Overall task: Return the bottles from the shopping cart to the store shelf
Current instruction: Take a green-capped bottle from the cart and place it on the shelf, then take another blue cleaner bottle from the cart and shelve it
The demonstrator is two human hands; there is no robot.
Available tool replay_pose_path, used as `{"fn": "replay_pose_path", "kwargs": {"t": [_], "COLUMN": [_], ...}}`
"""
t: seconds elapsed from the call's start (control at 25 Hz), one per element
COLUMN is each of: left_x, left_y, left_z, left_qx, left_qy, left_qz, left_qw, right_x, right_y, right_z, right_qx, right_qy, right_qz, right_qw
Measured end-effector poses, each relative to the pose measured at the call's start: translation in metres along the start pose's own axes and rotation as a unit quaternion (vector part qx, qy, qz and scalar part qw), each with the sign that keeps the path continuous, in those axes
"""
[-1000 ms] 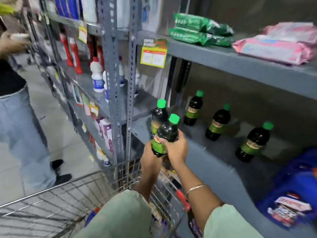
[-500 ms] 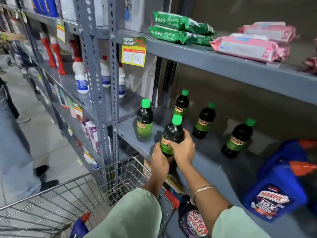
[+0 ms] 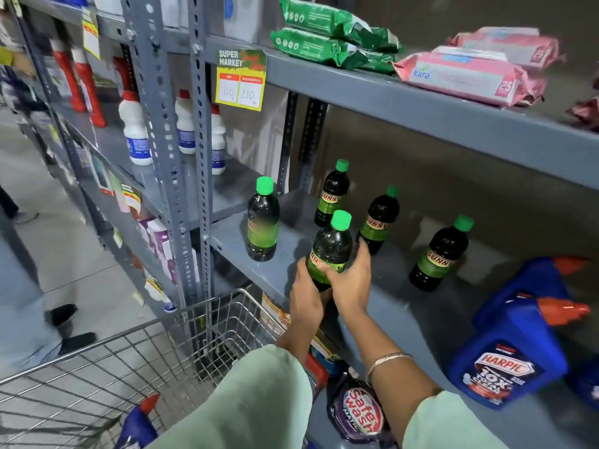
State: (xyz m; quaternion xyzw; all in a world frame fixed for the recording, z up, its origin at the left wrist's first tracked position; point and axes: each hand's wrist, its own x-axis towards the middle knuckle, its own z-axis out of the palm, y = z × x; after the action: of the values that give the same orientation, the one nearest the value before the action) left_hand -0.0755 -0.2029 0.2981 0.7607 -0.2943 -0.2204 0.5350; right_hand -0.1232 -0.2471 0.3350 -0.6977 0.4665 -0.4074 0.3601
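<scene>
A dark bottle with a green cap and green label is upright at the front edge of the grey shelf, gripped from both sides by my left hand and my right hand. Several matching bottles stand on the same shelf: one to the left, two behind, one to the right. The wire shopping cart is below my arms at the lower left. A blue bottle with a red cap lies in it.
Blue Harpic bottles lie on the shelf's right end. Green and pink packs sit on the shelf above. A purple Safewash pouch hangs below the shelf edge. White bottles fill the left bay. A person's legs stand in the aisle.
Both hands have carried the green-capped bottle up from over the cart and forward onto the shelf's front edge, between the standing bottles. The view has shifted right along the shelf.
</scene>
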Motion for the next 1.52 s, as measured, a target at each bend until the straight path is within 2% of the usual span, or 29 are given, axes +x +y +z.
{"fn": "replay_pose_path", "kwargs": {"t": [0.08,0.16,0.24,0.32,0.4,0.48,0.56,0.64,0.68,0.76,0.84,0.96,1.08,1.16,1.28,1.36,1.52], "left_x": [-0.005,-0.011,-0.018,-0.028,-0.04,-0.055,-0.075,-0.096,-0.104,-0.109,-0.104,-0.101,-0.101,-0.097,-0.093,-0.089,-0.065], "left_y": [-0.015,-0.039,-0.079,-0.129,-0.182,-0.252,-0.317,-0.377,-0.399,-0.431,-0.451,-0.469,-0.474,-0.456,-0.448,-0.421,-0.335], "left_z": [-0.013,-0.032,-0.058,-0.094,-0.13,-0.164,-0.19,-0.206,-0.211,-0.217,-0.219,-0.217,-0.214,-0.216,-0.214,-0.211,-0.193], "left_qx": [0.014,0.058,0.099,0.106,0.124,0.154,0.158,0.163,0.179,0.206,0.221,0.22,0.192,0.165,0.149,0.119,0.072], "left_qy": [-0.003,0.045,0.113,0.17,0.19,0.163,0.113,0.068,0.045,-0.001,-0.049,-0.081,-0.035,-0.014,0.003,0.013,-0.001], "left_qz": [0.024,0.044,0.023,-0.046,-0.111,-0.221,-0.321,-0.391,-0.414,-0.44,-0.453,-0.448,-0.448,-0.419,-0.397,-0.364,-0.285], "left_qw": [1.0,0.996,0.988,0.979,0.968,0.949,0.927,0.903,0.891,0.874,0.862,0.863,0.873,0.893,0.906,0.924,0.956], "right_x": [-0.019,-0.045,-0.072,-0.097,-0.118,-0.143,-0.172,-0.208,-0.228,-0.261,-0.284,-0.304,-0.306,-0.292,-0.281,-0.26,-0.208], "right_y": [0.003,0.008,0.01,0.013,0.023,0.05,0.096,0.148,0.168,0.204,0.225,0.244,0.254,0.245,0.236,0.214,0.186], "right_z": [0.006,0.02,0.047,0.089,0.133,0.188,0.239,0.284,0.297,0.32,0.333,0.343,0.348,0.334,0.325,0.303,0.255], "right_qx": [0.017,0.006,-0.008,-0.028,-0.054,-0.094,-0.143,-0.17,-0.185,-0.193,-0.178,-0.143,-0.101,-0.046,-0.001,0.028,0.074], "right_qy": [0.068,0.124,0.094,0.016,-0.067,-0.185,-0.324,-0.441,-0.479,-0.515,-0.527,-0.501,-0.48,-0.455,-0.46,-0.443,-0.381], "right_qz": [0.01,-0.017,-0.058,-0.095,-0.118,-0.068,0.046,0.152,0.182,0.217,0.266,0.325,0.377,0.433,0.445,0.419,0.3], "right_qw": [0.997,0.992,0.994,0.995,0.989,0.976,0.934,0.868,0.839,0.806,0.787,0.789,0.785,0.777,0.768,0.792,0.871]}}
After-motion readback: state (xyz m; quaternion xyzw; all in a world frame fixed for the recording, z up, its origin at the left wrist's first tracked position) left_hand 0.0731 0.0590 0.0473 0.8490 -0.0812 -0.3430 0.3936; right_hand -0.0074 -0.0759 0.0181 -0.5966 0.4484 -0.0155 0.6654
